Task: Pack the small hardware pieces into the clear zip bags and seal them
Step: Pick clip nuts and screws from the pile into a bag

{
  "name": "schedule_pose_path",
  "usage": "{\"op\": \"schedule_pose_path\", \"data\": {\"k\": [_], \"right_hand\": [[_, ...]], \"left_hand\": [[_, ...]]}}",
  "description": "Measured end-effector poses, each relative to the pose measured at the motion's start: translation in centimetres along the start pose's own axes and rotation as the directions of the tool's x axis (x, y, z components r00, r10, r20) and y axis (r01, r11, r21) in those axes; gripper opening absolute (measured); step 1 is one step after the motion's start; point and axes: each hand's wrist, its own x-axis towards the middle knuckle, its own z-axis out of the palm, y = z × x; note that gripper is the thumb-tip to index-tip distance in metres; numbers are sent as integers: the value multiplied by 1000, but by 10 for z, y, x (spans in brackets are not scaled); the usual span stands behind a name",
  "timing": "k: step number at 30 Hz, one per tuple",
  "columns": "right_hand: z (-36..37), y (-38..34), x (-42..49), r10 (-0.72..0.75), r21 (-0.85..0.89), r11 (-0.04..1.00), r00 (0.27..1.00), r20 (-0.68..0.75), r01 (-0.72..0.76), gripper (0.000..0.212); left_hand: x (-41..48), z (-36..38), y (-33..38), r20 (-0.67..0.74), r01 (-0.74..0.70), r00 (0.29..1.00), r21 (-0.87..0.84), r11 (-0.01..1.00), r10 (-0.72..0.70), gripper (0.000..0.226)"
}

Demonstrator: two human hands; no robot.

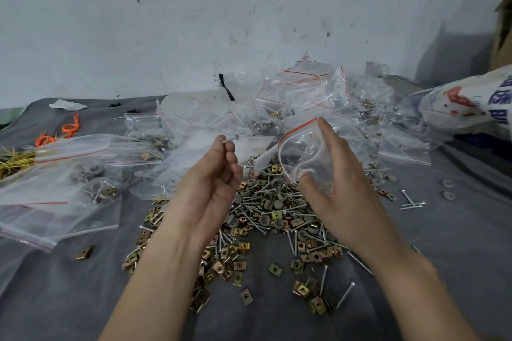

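Note:
My right hand (336, 174) holds a small clear zip bag (300, 153) with a red seal line, thumb under it and fingers behind, its mouth spread toward the left. My left hand (214, 177) is raised just left of the bag and pinches a silver screw (231, 139) between thumb and fingertips, with the other fingers curled. Below both hands lies a heap of loose hardware (266, 216): long screws, grey round washers and brass-coloured square clips, spread on a grey cloth (69, 285).
Filled and empty clear zip bags (55, 191) lie at the left and pile up at the back (299, 91). Orange and yellow ties (69, 127) sit far left. A printed white sack (468, 102) lies at the right. A stained wall stands close behind.

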Motion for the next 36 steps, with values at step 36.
{"op": "schedule_pose_path", "data": {"k": [36], "right_hand": [[1,1,0,-29,9,1000,1000,-9,29,79]], "left_hand": [[-14,54,1,245,-511,793,766,390,558,14]]}}
